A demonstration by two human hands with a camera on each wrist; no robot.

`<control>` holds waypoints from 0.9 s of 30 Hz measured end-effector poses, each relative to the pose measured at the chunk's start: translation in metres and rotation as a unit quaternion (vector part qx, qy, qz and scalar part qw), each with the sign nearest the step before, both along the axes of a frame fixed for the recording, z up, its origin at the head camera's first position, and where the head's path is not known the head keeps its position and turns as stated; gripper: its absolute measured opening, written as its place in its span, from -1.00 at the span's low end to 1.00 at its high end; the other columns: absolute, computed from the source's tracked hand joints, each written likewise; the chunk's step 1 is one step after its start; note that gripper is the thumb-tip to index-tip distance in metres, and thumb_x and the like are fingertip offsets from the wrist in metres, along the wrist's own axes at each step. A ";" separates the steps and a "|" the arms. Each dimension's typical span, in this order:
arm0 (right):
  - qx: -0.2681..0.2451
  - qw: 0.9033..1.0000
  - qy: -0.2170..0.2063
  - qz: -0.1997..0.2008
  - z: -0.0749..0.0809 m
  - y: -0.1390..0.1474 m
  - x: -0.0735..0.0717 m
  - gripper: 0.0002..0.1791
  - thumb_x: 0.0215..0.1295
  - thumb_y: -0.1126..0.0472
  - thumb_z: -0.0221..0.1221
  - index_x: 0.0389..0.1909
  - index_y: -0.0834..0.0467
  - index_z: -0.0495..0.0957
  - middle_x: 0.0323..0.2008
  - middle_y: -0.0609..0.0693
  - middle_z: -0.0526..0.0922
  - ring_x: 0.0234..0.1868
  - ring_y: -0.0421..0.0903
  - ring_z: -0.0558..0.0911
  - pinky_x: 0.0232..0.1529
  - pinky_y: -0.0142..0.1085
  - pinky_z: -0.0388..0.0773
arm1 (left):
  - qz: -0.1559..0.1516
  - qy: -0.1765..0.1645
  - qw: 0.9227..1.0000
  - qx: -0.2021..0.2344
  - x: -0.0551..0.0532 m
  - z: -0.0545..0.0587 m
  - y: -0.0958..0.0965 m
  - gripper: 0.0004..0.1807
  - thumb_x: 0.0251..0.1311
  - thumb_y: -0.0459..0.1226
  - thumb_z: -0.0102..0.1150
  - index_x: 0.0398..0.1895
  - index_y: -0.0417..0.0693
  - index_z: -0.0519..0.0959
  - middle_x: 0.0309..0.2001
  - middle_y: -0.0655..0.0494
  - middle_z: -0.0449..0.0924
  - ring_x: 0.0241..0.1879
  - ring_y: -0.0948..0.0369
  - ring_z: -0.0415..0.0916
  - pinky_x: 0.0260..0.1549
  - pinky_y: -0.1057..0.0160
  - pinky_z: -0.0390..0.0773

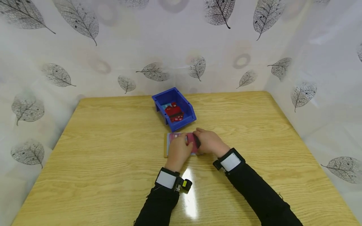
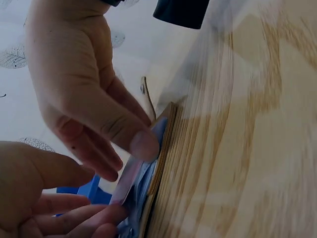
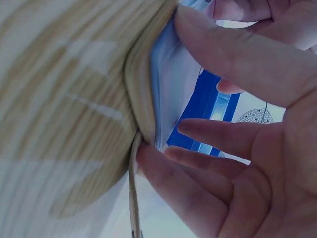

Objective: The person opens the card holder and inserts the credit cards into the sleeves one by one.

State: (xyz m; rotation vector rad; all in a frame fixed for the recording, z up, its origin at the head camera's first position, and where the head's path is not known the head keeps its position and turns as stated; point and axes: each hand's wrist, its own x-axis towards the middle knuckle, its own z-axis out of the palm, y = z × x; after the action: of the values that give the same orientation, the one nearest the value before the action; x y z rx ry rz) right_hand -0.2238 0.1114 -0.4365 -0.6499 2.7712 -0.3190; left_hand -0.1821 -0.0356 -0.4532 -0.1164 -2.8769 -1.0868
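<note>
A card holder (image 1: pixel 165 147) with a tan cover and bluish plastic sleeves (image 2: pixel 143 188) lies open on the table. A pink card (image 1: pixel 192 142) with a dark patch shows over its right part. My left hand (image 1: pixel 179 150) pinches the pink card from the left, thumb near its lower edge. From the right, my right hand (image 1: pixel 210 142) grips the holder's right side. In the right wrist view its thumb (image 3: pixel 213 44) lies on the sleeve edge and a fingertip touches by the tan strap (image 3: pixel 132 193). The card's underside is hidden.
Just behind the holder stands a blue bin (image 1: pixel 186 108), set at an angle, with red printed cards (image 1: pixel 174 112) inside. The wooden table (image 1: pixel 113 150) stretches to both sides. A leaf-patterned curtain (image 1: pixel 175 47) hangs at the back and sides.
</note>
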 end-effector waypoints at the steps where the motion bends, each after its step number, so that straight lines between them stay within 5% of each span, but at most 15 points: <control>1: 0.001 1.000 -0.002 0.000 0.000 -0.001 0.000 -0.09 -0.22 0.10 0.53 0.26 0.24 0.44 0.21 0.21 0.50 0.10 0.16 0.56 0.10 -0.05 0.50 | -0.005 -0.008 1.000 0.010 0.000 0.000 -0.005 -0.58 0.11 -0.24 0.30 0.05 -0.23 0.60 -0.37 -0.01 0.69 -0.33 0.04 0.63 -0.38 0.07 0.57; 7: -0.005 1.000 -0.020 0.007 0.000 -0.005 0.001 -0.05 -0.15 0.09 0.54 0.33 0.22 0.37 0.22 0.14 0.51 0.15 0.09 0.54 0.16 -0.07 0.45 | 0.021 -0.020 0.998 0.047 0.004 0.000 -0.043 -0.63 0.12 -0.25 0.30 0.02 -0.15 0.64 -0.28 0.02 0.71 -0.21 0.05 0.64 -0.22 0.05 0.56; 10: -0.002 1.000 -0.022 0.010 0.002 -0.006 0.002 -0.04 -0.12 0.07 0.53 0.35 0.20 0.34 0.27 0.14 0.46 0.21 0.09 0.49 0.21 -0.06 0.41 | 0.036 -0.009 0.999 0.036 0.004 -0.002 -0.062 -0.60 0.11 -0.26 0.35 0.04 -0.15 0.63 -0.10 -0.12 0.66 -0.06 -0.07 0.58 -0.05 -0.03 0.52; 13: 0.003 1.000 -0.018 0.016 0.004 -0.007 0.002 -0.04 -0.11 0.08 0.52 0.36 0.20 0.32 0.29 0.15 0.44 0.23 0.10 0.48 0.22 -0.05 0.40 | 0.016 -0.040 0.999 0.018 0.003 -0.004 -0.074 -0.45 0.08 -0.24 0.40 0.18 -0.15 0.55 0.14 -0.25 0.50 0.15 -0.20 0.41 0.13 -0.12 0.38; 18: 0.011 0.999 -0.002 0.038 0.007 -0.009 0.002 -0.09 -0.06 0.13 0.50 0.36 0.20 0.33 0.26 0.20 0.44 0.19 0.16 0.49 0.20 -0.02 0.42 | -0.021 -0.103 0.994 0.013 0.001 -0.008 -0.081 -0.27 0.08 -0.19 0.41 0.35 -0.13 0.39 0.31 -0.27 0.32 0.25 -0.27 0.23 0.21 -0.15 0.29; 27: 0.031 0.998 0.027 0.047 0.012 -0.015 -0.004 -0.14 -0.07 0.10 0.51 0.31 0.16 0.40 0.10 0.20 0.46 -0.01 0.08 0.52 -0.01 0.03 0.36 | -0.023 -0.096 0.995 0.008 0.001 -0.011 -0.078 -0.26 0.00 -0.12 0.47 0.29 -0.12 0.46 0.28 -0.27 0.32 0.22 -0.28 0.23 0.16 -0.16 0.35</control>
State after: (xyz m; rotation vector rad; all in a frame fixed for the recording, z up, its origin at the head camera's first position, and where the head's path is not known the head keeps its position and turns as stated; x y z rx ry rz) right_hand -0.2281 0.0965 -0.4249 -0.7825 2.7786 -0.1984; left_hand -0.1807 -0.1138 -0.4643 -0.0812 -3.0466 -1.1919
